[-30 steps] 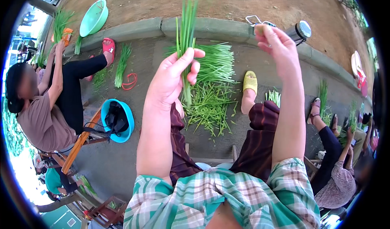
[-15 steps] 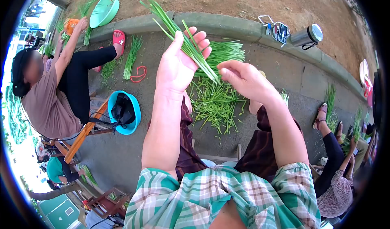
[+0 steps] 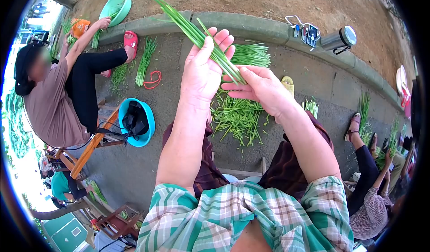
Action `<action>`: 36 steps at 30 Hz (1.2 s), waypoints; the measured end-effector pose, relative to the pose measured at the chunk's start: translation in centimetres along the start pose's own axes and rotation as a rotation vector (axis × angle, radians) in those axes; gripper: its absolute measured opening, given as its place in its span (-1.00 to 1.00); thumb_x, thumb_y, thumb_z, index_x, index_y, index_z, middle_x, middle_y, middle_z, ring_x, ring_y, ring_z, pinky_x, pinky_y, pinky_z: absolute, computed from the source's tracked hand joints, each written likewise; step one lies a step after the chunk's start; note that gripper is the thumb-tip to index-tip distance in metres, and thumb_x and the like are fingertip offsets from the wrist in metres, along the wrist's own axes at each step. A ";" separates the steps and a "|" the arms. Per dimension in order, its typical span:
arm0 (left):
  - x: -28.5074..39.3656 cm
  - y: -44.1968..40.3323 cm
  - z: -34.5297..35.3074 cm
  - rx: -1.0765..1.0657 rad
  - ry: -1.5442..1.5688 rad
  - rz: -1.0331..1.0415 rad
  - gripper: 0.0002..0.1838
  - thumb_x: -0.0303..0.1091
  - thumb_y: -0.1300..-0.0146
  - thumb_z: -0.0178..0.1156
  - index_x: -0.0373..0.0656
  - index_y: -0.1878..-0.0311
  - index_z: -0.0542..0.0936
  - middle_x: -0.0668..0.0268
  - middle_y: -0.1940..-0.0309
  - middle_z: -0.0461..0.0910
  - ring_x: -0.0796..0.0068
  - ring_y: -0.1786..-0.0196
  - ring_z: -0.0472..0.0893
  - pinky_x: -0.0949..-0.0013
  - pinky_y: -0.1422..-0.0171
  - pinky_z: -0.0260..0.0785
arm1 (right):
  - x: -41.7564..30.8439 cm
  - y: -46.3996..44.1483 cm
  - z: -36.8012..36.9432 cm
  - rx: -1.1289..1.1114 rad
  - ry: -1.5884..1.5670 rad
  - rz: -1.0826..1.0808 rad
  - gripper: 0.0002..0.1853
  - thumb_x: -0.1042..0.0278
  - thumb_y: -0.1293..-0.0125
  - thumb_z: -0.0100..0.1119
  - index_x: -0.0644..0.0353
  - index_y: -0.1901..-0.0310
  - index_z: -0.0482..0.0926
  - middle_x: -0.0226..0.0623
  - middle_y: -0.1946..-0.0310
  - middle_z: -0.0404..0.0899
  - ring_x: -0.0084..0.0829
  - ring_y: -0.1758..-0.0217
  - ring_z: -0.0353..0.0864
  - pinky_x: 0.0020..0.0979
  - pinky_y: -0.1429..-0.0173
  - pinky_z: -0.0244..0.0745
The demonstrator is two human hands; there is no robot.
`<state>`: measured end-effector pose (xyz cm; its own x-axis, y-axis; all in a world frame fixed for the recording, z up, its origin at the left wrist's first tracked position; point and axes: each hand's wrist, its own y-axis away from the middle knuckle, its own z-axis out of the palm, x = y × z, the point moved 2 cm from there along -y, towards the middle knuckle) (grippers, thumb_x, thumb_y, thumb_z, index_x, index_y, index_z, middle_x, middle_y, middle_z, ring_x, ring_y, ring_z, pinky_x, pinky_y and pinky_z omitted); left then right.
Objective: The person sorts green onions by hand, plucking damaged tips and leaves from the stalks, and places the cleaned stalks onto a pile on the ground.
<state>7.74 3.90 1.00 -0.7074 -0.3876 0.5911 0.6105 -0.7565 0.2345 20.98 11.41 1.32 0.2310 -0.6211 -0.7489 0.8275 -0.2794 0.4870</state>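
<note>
A small bunch of long green stalks (image 3: 190, 32), much like garlic chives, lies slantwise across my left hand (image 3: 199, 73). My left thumb presses it against the palm while the other fingers stay stretched. At the pale lower ends, my right hand (image 3: 264, 88) has thumb and fingers closed on the stalks. Behind the hands, a heap of long stalks (image 3: 251, 56) rests on the pavement. Nearer to me is a scattered pile of short green pieces (image 3: 237, 120) between my feet, partly hidden by my right hand.
A person (image 3: 56, 95) sits at left beside a blue basin (image 3: 150, 129) holding something black; one hand reaches to a green basin (image 3: 123, 6). A kerb (image 3: 255, 23) crosses behind, with a steel flask (image 3: 338, 39) and keys (image 3: 309, 35). Another person (image 3: 371, 202) sits at right.
My right hand has moved left and closed on the stalks' lower ends. My left hand has shifted slightly right. The person at left has reached toward the green basin.
</note>
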 end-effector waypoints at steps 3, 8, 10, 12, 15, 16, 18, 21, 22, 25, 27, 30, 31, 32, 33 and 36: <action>-0.1 0.0 0.0 0.043 0.050 0.021 -0.73 -0.38 -0.48 0.01 -0.25 -0.16 0.43 0.09 -0.03 0.57 0.24 -0.09 0.59 0.15 -0.25 0.48 | 0.5 -0.4 -0.1 0.000 -0.137 -0.013 -0.48 0.11 -0.57 -0.21 0.47 -0.26 0.30 0.01 -0.11 0.49 -0.22 -0.14 0.58 -0.25 -0.17 0.58; -1.4 0.4 0.5 0.060 -0.042 0.035 -0.70 -0.38 -0.47 0.03 -0.26 -0.19 0.42 0.14 -0.05 0.55 0.27 -0.12 0.56 0.13 -0.29 0.44 | 1.4 -0.9 -0.1 0.092 -0.396 -0.051 -0.42 0.00 -0.57 -0.24 0.41 -0.31 0.26 -0.05 -0.31 0.31 -0.26 -0.38 0.34 -0.19 -0.38 0.37; -1.6 0.5 0.7 0.082 -0.043 0.011 -0.70 -0.37 -0.46 0.05 -0.26 -0.18 0.44 0.19 0.06 0.58 0.34 0.01 0.59 0.16 -0.22 0.47 | 1.2 -0.6 0.4 0.010 -0.318 -0.117 -0.42 -0.02 -0.56 -0.23 0.30 -0.37 0.22 -0.15 -0.40 0.21 -0.32 -0.45 0.23 -0.19 -0.43 0.26; -1.3 0.3 0.5 0.038 -0.131 -0.007 -0.73 -0.38 -0.46 0.06 -0.24 -0.15 0.48 0.25 0.19 0.59 0.44 0.18 0.58 0.22 -0.08 0.50 | 1.6 -0.8 -0.2 0.081 -0.233 -0.083 -0.47 0.01 -0.55 -0.16 0.23 -0.34 0.32 -0.12 -0.35 0.32 -0.34 -0.36 0.37 -0.23 -0.37 0.32; 0.0 0.5 0.9 0.102 -0.646 0.009 -0.74 -0.36 -0.45 0.05 -0.23 -0.12 0.51 0.34 0.30 0.58 0.56 0.33 0.52 0.35 0.14 0.47 | 0.4 0.0 -0.7 0.229 0.800 -0.341 -0.67 0.23 -0.46 0.04 0.27 -0.09 0.56 -0.18 0.09 0.66 -0.27 -0.03 0.64 -0.28 -0.10 0.50; 0.4 0.5 1.0 0.126 -1.015 -0.001 -0.74 -0.34 -0.45 0.05 -0.22 -0.12 0.50 0.37 0.31 0.58 0.60 0.35 0.50 0.39 0.20 0.45 | 0.2 0.0 -0.8 0.233 0.802 -0.342 -0.67 0.23 -0.46 0.04 0.27 -0.09 0.56 -0.18 0.09 0.66 -0.27 -0.03 0.64 -0.28 -0.10 0.50; 0.1 0.7 0.1 0.068 -1.326 0.086 -0.77 -0.38 -0.33 0.11 -0.25 0.00 0.49 0.10 0.37 0.59 0.18 0.30 0.63 0.15 0.20 0.46 | -0.7 0.7 -0.6 0.167 1.180 -0.708 -0.76 0.28 -0.37 0.11 0.24 0.06 0.58 -0.11 0.23 0.62 -0.12 0.16 0.65 -0.17 0.09 0.55; -1.0 1.5 0.0 -0.094 -2.063 0.280 -0.90 -0.52 -0.19 0.07 -0.24 0.21 0.44 0.00 0.25 0.60 -0.06 0.13 0.61 -0.01 0.06 0.43 | -1.4 1.0 0.6 0.186 1.166 -1.012 -0.85 0.37 -0.28 0.15 0.23 0.18 0.57 -0.18 0.21 0.60 -0.17 0.12 0.62 -0.22 0.05 0.53; -1.3 1.6 0.1 -0.087 -2.036 0.249 -0.87 -0.54 -0.18 0.08 -0.23 0.18 0.46 0.02 0.22 0.59 -0.01 0.07 0.60 0.02 0.00 0.44 | -1.5 0.9 0.8 0.227 1.197 -1.111 -0.86 0.40 -0.25 0.15 0.24 0.19 0.55 -0.18 0.16 0.59 -0.18 0.06 0.61 -0.23 -0.02 0.51; -1.4 1.5 0.9 -0.107 -2.212 0.213 -0.77 -0.57 -0.17 0.08 -0.21 0.09 0.52 0.09 0.22 0.60 0.06 0.04 0.60 0.06 -0.04 0.44 | -1.3 0.2 0.3 0.330 1.291 -1.121 -0.70 0.38 -0.25 0.16 0.25 0.00 0.48 -0.13 -0.06 0.51 -0.13 -0.18 0.49 -0.09 -0.37 0.26; -1.6 1.6 1.2 -0.191 -2.235 0.280 -0.73 -0.58 -0.14 0.10 -0.21 0.06 0.53 0.10 0.22 0.59 0.09 0.05 0.60 0.08 -0.01 0.44 | -1.4 -0.5 -0.5 0.404 1.359 -1.108 -0.66 0.36 -0.27 0.14 0.25 -0.06 0.45 -0.14 -0.09 0.50 -0.12 -0.21 0.47 -0.03 -0.43 0.19; -2.1 1.8 1.5 -0.293 -2.190 0.371 -0.71 -0.59 -0.13 0.09 -0.22 0.04 0.53 0.09 0.21 0.59 0.08 0.05 0.60 0.08 0.00 0.44 | -1.7 -0.7 -1.9 0.418 1.469 -1.101 -0.63 0.25 -0.37 0.07 0.25 -0.13 0.42 -0.13 -0.07 0.54 -0.12 -0.22 0.48 0.11 -0.47 0.08; -2.2 1.7 1.4 -0.322 -2.163 0.398 -0.70 -0.59 -0.14 0.09 -0.23 0.03 0.53 0.08 0.20 0.59 0.07 0.05 0.60 0.07 -0.01 0.44 | -1.7 -0.9 -2.4 0.343 1.513 -0.905 -0.60 0.22 -0.40 0.05 0.24 -0.17 0.39 -0.14 -0.03 0.56 -0.15 -0.22 0.50 0.10 -0.48 0.05; -2.3 1.6 1.3 -0.338 -2.151 0.405 -0.70 -0.59 -0.14 0.09 -0.23 0.03 0.53 0.08 0.20 0.59 0.07 0.05 0.60 0.07 -0.01 0.44 | -1.6 -1.0 -2.9 0.268 1.541 -0.708 -0.57 0.18 -0.43 0.02 0.24 -0.21 0.37 -0.15 0.01 0.59 -0.17 -0.21 0.51 0.09 -0.50 0.02; -2.2 1.5 1.3 -0.308 -2.138 0.448 -0.69 -0.59 -0.15 0.07 -0.24 0.01 0.53 0.07 0.18 0.59 0.06 0.04 0.60 0.06 -0.01 0.43 | -1.7 -0.9 -3.2 0.288 1.528 -0.788 -0.62 0.10 -0.46 -0.03 0.25 -0.07 0.47 -0.10 0.13 0.63 -0.11 -0.09 0.57 0.10 -0.37 0.23; -2.3 1.3 1.3 -0.294 -2.088 0.474 -0.68 -0.57 -0.19 0.05 -0.28 -0.03 0.53 0.04 0.13 0.60 0.03 0.01 0.59 0.04 -0.03 0.43 | -1.5 -0.7 -4.1 0.184 1.411 -0.646 -0.66 0.10 -0.45 -0.02 0.26 0.13 0.53 -0.10 0.15 0.63 -0.14 -0.02 0.60 -0.06 -0.22 0.42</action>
<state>10.65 4.50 0.98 0.8791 0.3103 0.3619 0.3735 -0.9201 -0.1183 22.19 15.54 0.25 0.2373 0.7690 -0.5936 0.9248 -0.3659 -0.1043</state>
